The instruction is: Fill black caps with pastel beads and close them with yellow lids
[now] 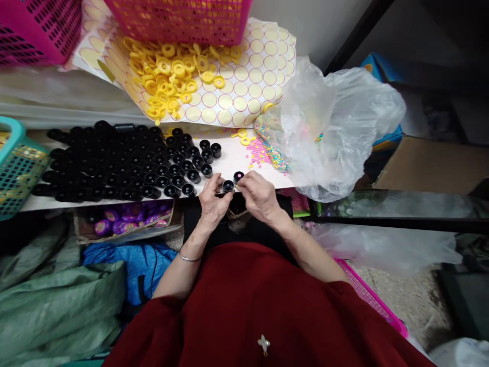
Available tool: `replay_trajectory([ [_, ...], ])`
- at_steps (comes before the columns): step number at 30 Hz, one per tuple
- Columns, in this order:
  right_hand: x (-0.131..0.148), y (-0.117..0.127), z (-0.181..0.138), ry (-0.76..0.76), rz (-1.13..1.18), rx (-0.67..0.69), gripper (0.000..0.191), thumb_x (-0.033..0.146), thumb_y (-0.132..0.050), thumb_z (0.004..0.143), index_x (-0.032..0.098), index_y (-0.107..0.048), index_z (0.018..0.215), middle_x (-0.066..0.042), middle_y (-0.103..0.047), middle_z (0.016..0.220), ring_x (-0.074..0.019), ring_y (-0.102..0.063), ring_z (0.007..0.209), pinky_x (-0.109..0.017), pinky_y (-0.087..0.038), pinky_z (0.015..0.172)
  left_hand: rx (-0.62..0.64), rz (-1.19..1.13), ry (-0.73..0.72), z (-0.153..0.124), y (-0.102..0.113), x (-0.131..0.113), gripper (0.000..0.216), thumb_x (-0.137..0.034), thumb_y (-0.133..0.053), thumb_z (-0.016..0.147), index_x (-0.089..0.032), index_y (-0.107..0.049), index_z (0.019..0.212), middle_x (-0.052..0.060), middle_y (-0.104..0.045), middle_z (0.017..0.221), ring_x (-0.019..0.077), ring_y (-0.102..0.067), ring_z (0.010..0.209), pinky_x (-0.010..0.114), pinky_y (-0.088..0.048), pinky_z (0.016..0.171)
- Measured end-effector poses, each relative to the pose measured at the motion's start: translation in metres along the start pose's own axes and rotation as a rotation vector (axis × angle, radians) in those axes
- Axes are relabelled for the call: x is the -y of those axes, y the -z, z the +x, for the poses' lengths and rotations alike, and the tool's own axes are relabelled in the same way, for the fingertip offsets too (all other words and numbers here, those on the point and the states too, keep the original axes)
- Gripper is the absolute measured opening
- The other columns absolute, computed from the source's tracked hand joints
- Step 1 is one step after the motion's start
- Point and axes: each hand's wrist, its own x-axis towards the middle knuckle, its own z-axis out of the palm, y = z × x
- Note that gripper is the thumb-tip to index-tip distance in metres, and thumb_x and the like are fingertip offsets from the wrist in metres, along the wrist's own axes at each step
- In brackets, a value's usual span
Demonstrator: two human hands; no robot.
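your left hand (212, 202) pinches a small black cap (228, 186) at the counter (233, 158) front edge; right hand (259, 193) fingers closed just beside it, contents too small to tell. second cap with pink inside (239, 176) sits touching-close behind, rows of black caps (126, 163) to the left, loose pastel beads (263, 150) near the plastic bag (336, 127) on the right

two pink baskets (183, 20), one teal basket (17, 165), one clear plastic bag (336, 127), black caps (114, 163) and yellow rings (171, 76) way too many to count
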Motion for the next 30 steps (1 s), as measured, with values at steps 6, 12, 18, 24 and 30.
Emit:
replay_trajectory([
  [6,0.02,-0.029,-0.007,-0.132,-0.183,0.107,0.029,0.02,-0.037,0.095,0.019,-0.063,0.083,-0.008,-0.059,0.083,-0.0178,-0.056,0.079,-0.028,-0.044,0.07,-0.044,0.073,-0.078,-0.005,0.001,-0.003,0.052,-0.021,-0.062,0.069,-0.016,-0.053,0.119,0.005,-0.07,0.091,0.0151,-0.065,0.08,0.029,-0.055,0.076],
  [12,0.018,-0.033,-0.004,-0.154,-0.251,0.128,0.028,0.017,-0.038,0.093,0.018,-0.064,0.082,-0.007,-0.06,0.083,-0.0162,-0.056,0.074,-0.026,-0.039,0.062,-0.061,0.119,-0.112,-0.002,0.002,-0.005,0.05,-0.022,-0.063,0.069,-0.016,-0.054,0.118,0.005,-0.07,0.088,0.0166,-0.066,0.081,0.031,-0.056,0.077],
  [18,0.022,-0.033,-0.003,-0.224,-0.278,0.139,0.025,0.016,-0.04,0.091,0.018,-0.063,0.081,-0.006,-0.059,0.084,-0.0156,-0.054,0.069,-0.026,-0.038,0.06,-0.05,0.075,-0.151,-0.002,0.003,-0.004,0.048,-0.024,-0.063,0.072,-0.015,-0.053,0.119,0.006,-0.069,0.087,0.0167,-0.065,0.082,0.031,-0.055,0.078],
  [24,0.017,-0.036,-0.006,-0.251,-0.116,0.063,0.023,0.017,-0.04,0.091,0.018,-0.062,0.084,-0.008,-0.058,0.087,-0.0181,-0.058,0.08,-0.028,-0.045,0.068,-0.063,0.09,-0.164,-0.002,0.003,-0.005,0.048,-0.022,-0.061,0.071,-0.015,-0.053,0.118,0.004,-0.069,0.084,0.0162,-0.065,0.078,0.03,-0.055,0.077],
  [30,0.016,-0.035,-0.005,-0.267,-0.128,0.051,0.023,0.017,-0.041,0.091,0.019,-0.062,0.083,-0.008,-0.059,0.087,-0.018,-0.058,0.081,-0.028,-0.044,0.068,-0.043,0.115,-0.144,-0.002,0.003,-0.004,0.049,-0.022,-0.062,0.069,-0.015,-0.054,0.117,0.005,-0.07,0.087,0.017,-0.065,0.081,0.03,-0.055,0.076],
])
